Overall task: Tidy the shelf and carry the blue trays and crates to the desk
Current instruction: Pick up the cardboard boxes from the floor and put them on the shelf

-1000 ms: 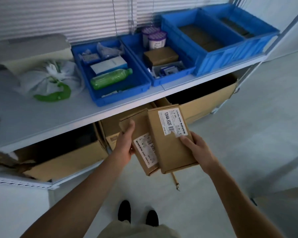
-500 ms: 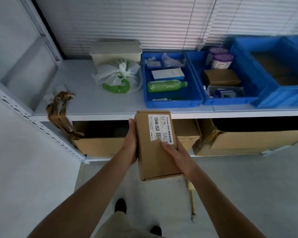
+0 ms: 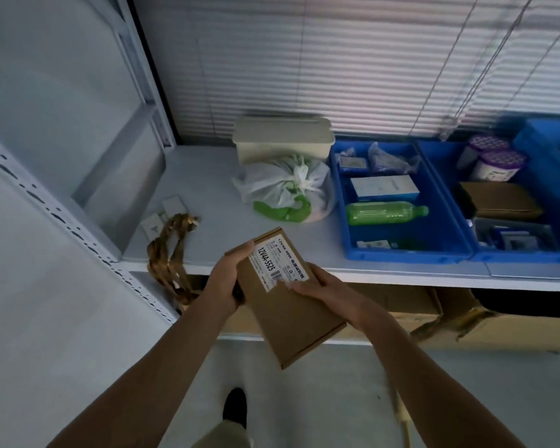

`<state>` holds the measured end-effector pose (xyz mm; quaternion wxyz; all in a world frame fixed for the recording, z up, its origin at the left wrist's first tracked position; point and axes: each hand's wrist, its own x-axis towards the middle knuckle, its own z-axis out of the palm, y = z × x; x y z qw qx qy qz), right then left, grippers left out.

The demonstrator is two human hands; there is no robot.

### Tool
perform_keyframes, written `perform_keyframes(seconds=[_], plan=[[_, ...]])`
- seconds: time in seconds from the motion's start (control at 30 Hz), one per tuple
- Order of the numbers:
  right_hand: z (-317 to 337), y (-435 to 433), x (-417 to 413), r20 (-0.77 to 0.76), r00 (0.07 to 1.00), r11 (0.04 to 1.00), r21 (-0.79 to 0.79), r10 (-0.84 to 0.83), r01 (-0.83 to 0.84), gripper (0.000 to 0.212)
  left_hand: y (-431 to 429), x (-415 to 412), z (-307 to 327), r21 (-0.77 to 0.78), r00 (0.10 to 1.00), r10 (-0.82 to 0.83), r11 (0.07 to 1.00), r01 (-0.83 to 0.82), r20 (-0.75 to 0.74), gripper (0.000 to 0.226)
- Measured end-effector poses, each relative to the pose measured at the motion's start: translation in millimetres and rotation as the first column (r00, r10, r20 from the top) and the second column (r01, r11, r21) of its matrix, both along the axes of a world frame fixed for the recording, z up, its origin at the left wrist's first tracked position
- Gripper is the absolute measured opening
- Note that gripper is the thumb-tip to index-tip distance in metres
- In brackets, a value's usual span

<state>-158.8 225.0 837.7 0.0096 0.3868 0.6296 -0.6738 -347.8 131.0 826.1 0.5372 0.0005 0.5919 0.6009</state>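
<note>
Between both hands, at the shelf's front edge: cardboard box (image 3: 282,299), brown, white printed label on top, tilted with its far end over the shelf (image 3: 207,202). Left hand (image 3: 223,282) clamped on the box's left edge, thumb over the top corner; a second box edge seems to show beneath, cannot tell for certain. Right hand (image 3: 324,292) closed on the right side, fingertips on the label.

Beyond the right hand, on the shelf: blue tray (image 3: 401,253) holding a green bottle (image 3: 385,213) lying flat, a white carton (image 3: 383,188) and small packets. Further right, touching it: second blue tray (image 3: 527,255) with two purple-lidded jars (image 3: 495,160) and a brown box (image 3: 501,202). Far right corner: blue crate (image 3: 553,137), partly out of view.

Beyond the left hand: tied white plastic bag (image 3: 285,189) with green contents, cream lidded container (image 3: 282,137) behind it. Left of the left hand: tangled brown strap (image 3: 168,250) hanging over the shelf edge.
</note>
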Motion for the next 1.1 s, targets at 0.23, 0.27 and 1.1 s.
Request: perform_keyframes(seconds=[0.23, 0.27, 1.1], plan=[[-17, 25, -38, -0.001, 0.891, 0.868, -0.224, -0.455, 0.443, 0.102, 37, -64, -18, -0.059, 0.974, 0.214, 0.976, -0.21, 0.071, 0.05], [-21, 23, -44, -0.01, 0.891, 0.865, -0.244, -0.455, 0.439, 0.094, 41, -64, -23, -0.07, 0.977, 0.203, 0.978, -0.199, 0.061, 0.05], [-69, 103, -84, 0.19, 0.745, 0.757, 0.323, -0.64, 0.568, 0.04, 107, -75, -55, -0.251, 0.886, -0.27, 0.951, 0.183, -0.376, 0.034]])
